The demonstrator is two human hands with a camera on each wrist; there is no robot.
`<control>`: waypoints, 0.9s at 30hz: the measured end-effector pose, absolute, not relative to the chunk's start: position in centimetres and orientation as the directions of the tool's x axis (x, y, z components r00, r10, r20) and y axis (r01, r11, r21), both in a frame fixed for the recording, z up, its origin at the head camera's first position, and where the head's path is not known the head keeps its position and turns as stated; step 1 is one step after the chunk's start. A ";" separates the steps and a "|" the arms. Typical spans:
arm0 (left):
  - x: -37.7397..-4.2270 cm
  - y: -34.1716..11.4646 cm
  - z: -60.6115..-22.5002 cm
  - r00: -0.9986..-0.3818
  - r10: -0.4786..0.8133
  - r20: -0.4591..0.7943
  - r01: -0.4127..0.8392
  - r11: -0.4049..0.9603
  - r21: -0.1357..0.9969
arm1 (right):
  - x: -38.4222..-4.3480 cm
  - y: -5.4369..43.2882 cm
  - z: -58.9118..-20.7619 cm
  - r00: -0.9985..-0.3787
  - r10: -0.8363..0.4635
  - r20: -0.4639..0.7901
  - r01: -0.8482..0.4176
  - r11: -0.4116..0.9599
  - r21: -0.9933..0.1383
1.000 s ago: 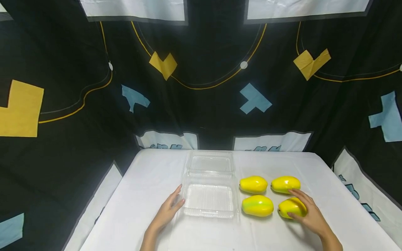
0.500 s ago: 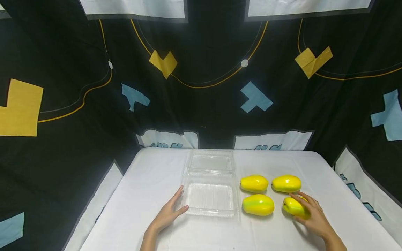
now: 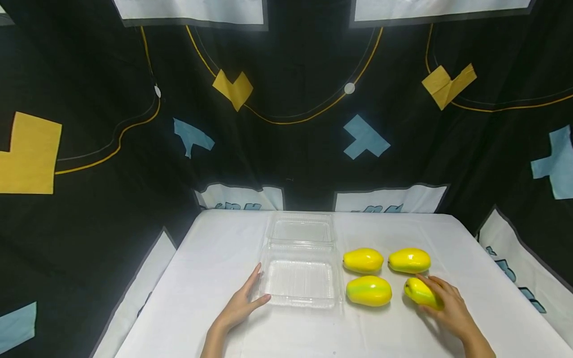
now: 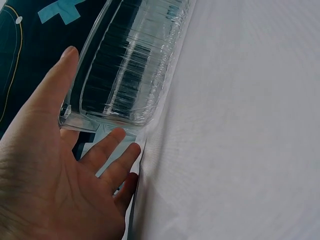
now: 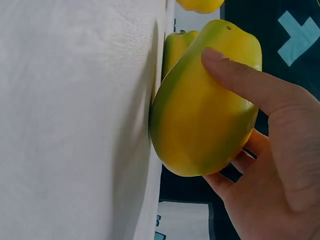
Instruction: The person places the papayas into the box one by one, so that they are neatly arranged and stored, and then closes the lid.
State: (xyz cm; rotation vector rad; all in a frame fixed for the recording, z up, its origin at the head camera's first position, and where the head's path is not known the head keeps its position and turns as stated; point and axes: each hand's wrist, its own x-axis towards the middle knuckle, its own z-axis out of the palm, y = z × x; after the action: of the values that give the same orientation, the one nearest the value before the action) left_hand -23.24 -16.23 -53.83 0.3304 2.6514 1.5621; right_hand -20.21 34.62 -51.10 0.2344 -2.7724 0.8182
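Observation:
My right hand (image 3: 452, 309) grips a yellow-green papaya (image 3: 418, 292) at the near right of the group. In the right wrist view the thumb lies across this papaya (image 5: 200, 120), with the other fingers partly hidden behind it. Three more papayas, front left (image 3: 369, 291), back left (image 3: 363, 260) and back right (image 3: 409, 260), lie close by on the table. A clear plastic clamshell container (image 3: 302, 279) stands with its lid (image 3: 302, 230) folded back. My left hand (image 3: 237, 307) is at its front left corner, thumb and fingers spread, holding nothing; whether it touches the container is unclear.
A white cloth covers the table (image 3: 295, 333). Black curtain (image 3: 295, 164) with yellow and blue patches hangs behind it and along its sides.
My right hand has closed on the near right papaya, which has shifted slightly right and turned. The left thumb has moved a little to the right near the container's corner.

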 end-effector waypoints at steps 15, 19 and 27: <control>-23.1 -16.3 -53.8 -0.978 0.188 0.095 0.178 0.499 0.848 | -18.9 32.7 -49.0 -0.983 -0.020 0.182 -0.116 0.837 -0.535; -23.3 -16.3 -53.8 -0.976 0.194 0.102 0.189 0.501 0.844 | -18.7 31.9 -47.6 -0.984 -0.001 0.180 -0.097 0.843 -0.529; -23.5 -16.5 -53.9 -0.966 0.221 0.132 0.226 0.489 0.843 | -19.0 29.7 -44.7 -0.968 0.026 0.250 -0.123 0.817 -0.563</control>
State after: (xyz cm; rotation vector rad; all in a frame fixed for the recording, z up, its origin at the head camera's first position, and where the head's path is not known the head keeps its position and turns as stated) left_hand -23.47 -16.48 -53.86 0.4077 2.7154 1.5386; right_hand -18.98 29.67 -44.68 0.0750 -2.7558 0.8783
